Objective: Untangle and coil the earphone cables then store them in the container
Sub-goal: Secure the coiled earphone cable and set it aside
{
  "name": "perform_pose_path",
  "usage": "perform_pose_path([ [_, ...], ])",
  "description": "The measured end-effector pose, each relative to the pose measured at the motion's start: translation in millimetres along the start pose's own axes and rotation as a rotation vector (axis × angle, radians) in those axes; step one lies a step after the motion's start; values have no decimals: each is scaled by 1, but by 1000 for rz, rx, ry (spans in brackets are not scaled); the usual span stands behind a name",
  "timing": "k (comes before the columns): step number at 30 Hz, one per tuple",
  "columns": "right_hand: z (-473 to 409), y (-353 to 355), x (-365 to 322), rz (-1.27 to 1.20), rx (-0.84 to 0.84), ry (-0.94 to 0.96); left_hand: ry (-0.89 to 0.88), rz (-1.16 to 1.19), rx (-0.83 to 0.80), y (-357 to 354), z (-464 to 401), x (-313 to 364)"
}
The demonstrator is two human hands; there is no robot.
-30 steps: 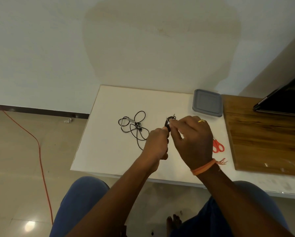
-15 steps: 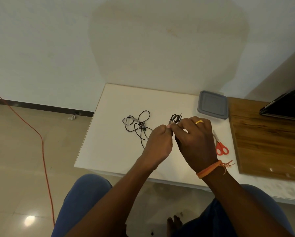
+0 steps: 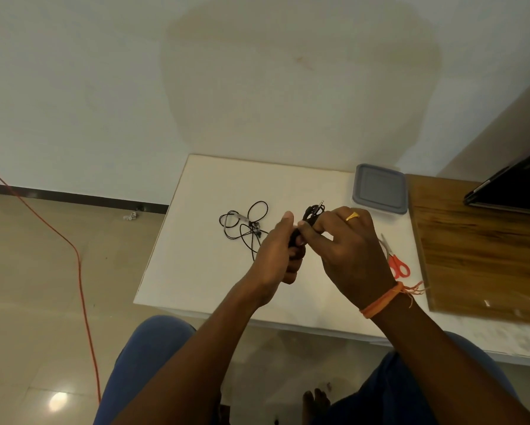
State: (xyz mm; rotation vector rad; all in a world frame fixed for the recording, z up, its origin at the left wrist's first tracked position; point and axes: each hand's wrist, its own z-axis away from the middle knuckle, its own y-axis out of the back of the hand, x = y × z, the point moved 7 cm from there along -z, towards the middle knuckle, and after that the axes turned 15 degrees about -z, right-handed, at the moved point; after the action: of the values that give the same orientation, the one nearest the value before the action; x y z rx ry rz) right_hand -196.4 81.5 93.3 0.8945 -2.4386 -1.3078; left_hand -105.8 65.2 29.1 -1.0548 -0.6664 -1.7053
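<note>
Though thin, black coiled cable [image 3: 312, 213]

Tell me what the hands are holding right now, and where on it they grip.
Both hands hold a coiled black earphone cable: the left hand grips its lower end, the right hand pinches the bundle just below the jack plug.

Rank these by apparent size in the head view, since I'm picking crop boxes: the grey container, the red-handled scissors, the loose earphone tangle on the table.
1. Grey container, clearly largest.
2. Loose earphone tangle, by its spread.
3. Red-handled scissors, partly hidden by the right hand, so this last rank is unsure.
</note>
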Motion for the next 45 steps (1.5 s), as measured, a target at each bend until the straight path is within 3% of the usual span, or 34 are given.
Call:
perform_pose_path([
  [5,0,1,-7,51,0,44,-46,-66,114,5,-3,4],
  [10,3,2,-11,103,-11,50,-42,73,232,13,-1,11],
  [12,6,4,-9,25,7,-28,-41,97,249,18,0,16],
  [14,9,11,2,-320,126,-309,-70,90,271,26,1,23],
  [17,29,-1,34,-1065,344,-1077,-161,29,322,34,5,33],
  [19,45,-31,29,-1561,184,-1523,-259,-125,375,33,9,40],
  [20,47,-39,21,-1762,87,-1623,-307,-215,397,32,12,43],
  [23,36,-43,12,-2128,24,-1488,-434,-404,421,26,18,50],
  [26,25,-40,13,-2271,71,-1255,-489,-484,443,24,20,52],
  [31,26,-39,14,-2248,69,-1207,-583,-806,559,18,25,59],
  [35,27,-40,19,-2049,114,-1224,-612,-997,590,12,25,60],
  [38,31,-40,25,-1920,144,-1236,-601,-904,565,10,24,60],
  [40,32,-40,28,-1880,137,-1220,-578,-722,524,9,26,60],
  [45,27,-28,39,-1713,171,-1059,-469,-394,304,7,23,59],
])
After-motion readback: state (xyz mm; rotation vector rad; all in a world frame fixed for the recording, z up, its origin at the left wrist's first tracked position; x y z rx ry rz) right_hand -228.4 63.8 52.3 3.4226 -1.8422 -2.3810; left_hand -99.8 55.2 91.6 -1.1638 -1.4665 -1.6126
